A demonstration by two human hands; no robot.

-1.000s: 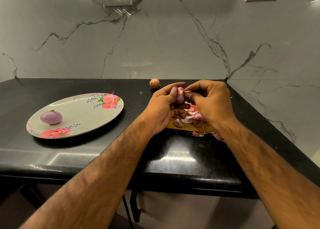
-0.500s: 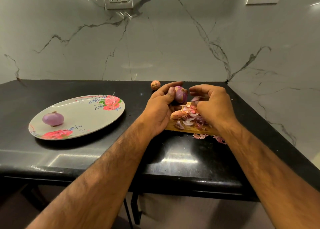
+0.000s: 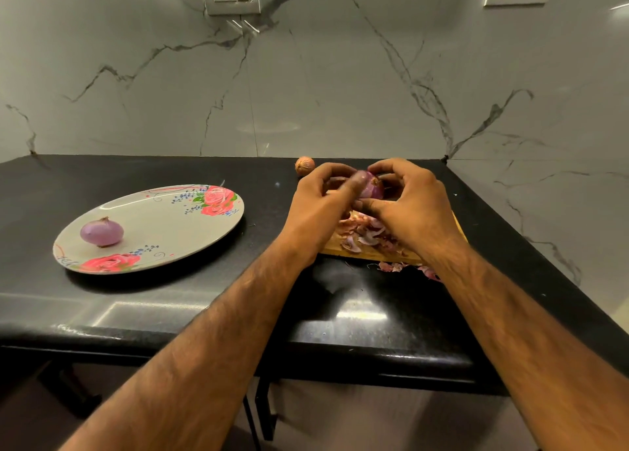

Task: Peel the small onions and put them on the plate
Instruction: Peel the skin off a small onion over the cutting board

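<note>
Two hands peel a small onion over a board on a black bench.

The bench (image 3: 136,314) carries a flowered plate (image 3: 170,219) at 9 o'clock from the hands and a wooden board (image 3: 360,253) under them. The left hand (image 3: 320,208) and right hand (image 3: 415,208) both curl their fingers round the held onion (image 3: 372,189), above the board; the left thumb is blurred. Peels (image 3: 364,236) lie heaped on the board, with a few on the bench at its 5 o'clock. A peeled onion (image 3: 102,231) sits on the plate toward its 8 o'clock edge. A brown onion (image 3: 304,165) rests on the bench at 11 o'clock, just beside the left hand.
</note>
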